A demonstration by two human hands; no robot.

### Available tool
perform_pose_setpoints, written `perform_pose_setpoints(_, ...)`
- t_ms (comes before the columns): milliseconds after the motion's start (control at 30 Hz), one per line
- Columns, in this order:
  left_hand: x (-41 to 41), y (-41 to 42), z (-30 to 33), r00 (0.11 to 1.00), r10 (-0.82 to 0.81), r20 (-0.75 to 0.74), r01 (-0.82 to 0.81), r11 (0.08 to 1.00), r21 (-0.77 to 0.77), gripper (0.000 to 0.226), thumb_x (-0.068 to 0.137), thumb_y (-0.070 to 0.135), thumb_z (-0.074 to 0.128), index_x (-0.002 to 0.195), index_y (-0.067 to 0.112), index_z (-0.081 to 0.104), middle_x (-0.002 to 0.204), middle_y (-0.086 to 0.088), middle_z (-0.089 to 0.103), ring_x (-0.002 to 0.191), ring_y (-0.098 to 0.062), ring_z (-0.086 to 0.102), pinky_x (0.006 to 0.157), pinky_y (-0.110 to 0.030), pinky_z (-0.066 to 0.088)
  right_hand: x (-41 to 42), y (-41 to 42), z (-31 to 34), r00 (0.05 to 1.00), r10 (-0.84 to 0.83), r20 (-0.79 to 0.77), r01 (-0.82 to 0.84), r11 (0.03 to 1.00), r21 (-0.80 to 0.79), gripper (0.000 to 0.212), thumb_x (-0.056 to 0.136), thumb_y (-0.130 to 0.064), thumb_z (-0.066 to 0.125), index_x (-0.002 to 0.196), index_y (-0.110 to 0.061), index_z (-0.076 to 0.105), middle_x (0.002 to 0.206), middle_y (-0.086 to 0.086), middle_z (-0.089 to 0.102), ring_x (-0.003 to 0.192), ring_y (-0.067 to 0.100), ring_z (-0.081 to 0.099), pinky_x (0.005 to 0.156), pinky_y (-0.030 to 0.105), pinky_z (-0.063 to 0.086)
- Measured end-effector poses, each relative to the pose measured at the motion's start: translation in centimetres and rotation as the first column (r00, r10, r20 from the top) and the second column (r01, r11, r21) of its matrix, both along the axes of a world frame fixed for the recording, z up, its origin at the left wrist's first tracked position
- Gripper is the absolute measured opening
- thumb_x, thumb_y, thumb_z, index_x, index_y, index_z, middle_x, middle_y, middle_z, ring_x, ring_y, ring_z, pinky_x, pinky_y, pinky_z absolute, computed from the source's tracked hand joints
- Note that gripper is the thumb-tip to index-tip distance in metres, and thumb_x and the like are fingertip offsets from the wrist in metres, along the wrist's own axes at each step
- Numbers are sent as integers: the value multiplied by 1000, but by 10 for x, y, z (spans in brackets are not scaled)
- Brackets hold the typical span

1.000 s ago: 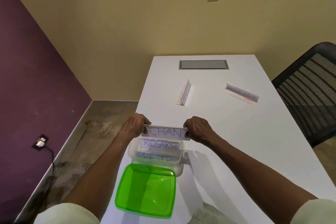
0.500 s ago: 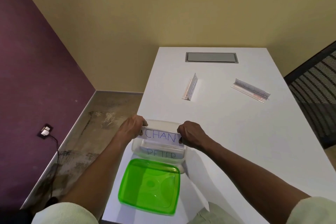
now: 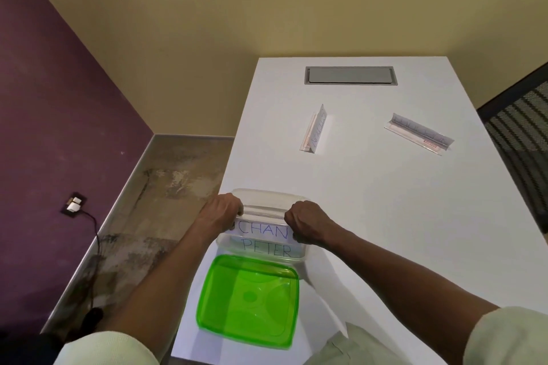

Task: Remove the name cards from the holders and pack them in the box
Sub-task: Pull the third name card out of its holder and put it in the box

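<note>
A clear plastic box (image 3: 268, 196) stands at the table's near left edge. Inside it a white card reading CHAN (image 3: 263, 229) lies over a card reading PETER (image 3: 267, 248). My left hand (image 3: 221, 213) pinches the CHAN card's left end and my right hand (image 3: 307, 224) pinches its right end, both down in the box. Farther back, a clear holder (image 3: 315, 129) with a name card in it stands at mid table, and a second holder (image 3: 418, 134) lies to its right.
The box's green lid (image 3: 249, 301) lies just in front of it at the near edge. A grey cable hatch (image 3: 350, 75) is set into the white table (image 3: 385, 216) at the far end. A black mesh chair (image 3: 522, 139) stands on the right.
Both hands have lowered the CHAN card into the box, covering the KOSAKSI card. The view has tilted down and shifted left.
</note>
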State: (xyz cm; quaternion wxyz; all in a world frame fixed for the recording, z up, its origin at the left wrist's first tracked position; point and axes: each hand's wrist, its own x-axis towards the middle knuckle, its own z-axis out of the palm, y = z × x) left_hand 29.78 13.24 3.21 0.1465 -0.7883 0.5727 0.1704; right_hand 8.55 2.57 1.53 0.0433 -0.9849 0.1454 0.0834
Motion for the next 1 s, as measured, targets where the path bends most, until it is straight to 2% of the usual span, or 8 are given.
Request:
perform_pose_setpoints(133, -3, -1, -6, 999, -42, 17, 41, 998, 53, 42, 71, 6, 78, 111, 16, 69, 113, -10, 69, 101, -28, 68, 81, -32, 51, 3, 0, -5, 997, 60, -48, -61, 998, -10, 10, 74, 0, 53, 82, 2, 59, 81, 23, 62, 75, 38, 59, 62, 35, 33)
perform_pose_setpoints(233, -5, -1, -12, 996, -82, 45, 79, 994, 73, 40, 70, 5, 78, 108, 17, 70, 112, -11, 69, 99, -30, 68, 81, -34, 52, 5, 2, -7, 993, 95, -70, -98, 994, -42, 6, 68, 1, 59, 74, 0, 60, 70, 21, 62, 63, 35, 60, 57, 32, 35)
perform_pose_setpoints(367, -8, 0, -21, 991, -114, 65, 108, 991, 83, 34, 74, -1, 69, 104, 14, 70, 111, -13, 68, 98, -31, 68, 81, -36, 54, 9, 2, -18, 991, 112, -75, -115, 993, -36, 12, 81, 0, 46, 83, -2, 58, 81, 21, 62, 74, 36, 60, 64, 35, 32)
perform_pose_setpoints(500, -10, 2, -32, 985, -144, 92, 136, 987, 85, 35, 79, -1, 64, 111, 11, 68, 115, -14, 66, 104, -33, 66, 85, -36, 52, 10, 3, -24, 986, 139, -91, -144, 988, -51, 16, 84, 1, 42, 89, -3, 57, 86, 18, 62, 78, 35, 59, 67, 35, 31)
perform_pose_setpoints(733, -13, 6, -40, 981, -169, 89, 161, 982, 98, 33, 81, -1, 59, 110, 10, 67, 114, -15, 67, 104, -34, 65, 87, -41, 52, 12, 7, -33, 985, 136, -109, -139, 990, -21, 20, 88, 1, 39, 89, -5, 58, 89, 17, 64, 80, 34, 62, 69, 35, 39)
perform_pose_setpoints(1000, -15, 11, -45, 985, -154, 80, 147, 985, 94, 31, 83, 1, 57, 111, 11, 68, 114, -14, 67, 105, -33, 65, 88, -40, 52, 12, 10, -40, 987, 140, -74, -139, 990, 18, 24, 91, -3, 34, 86, -4, 57, 86, 18, 63, 76, 34, 61, 66, 35, 37)
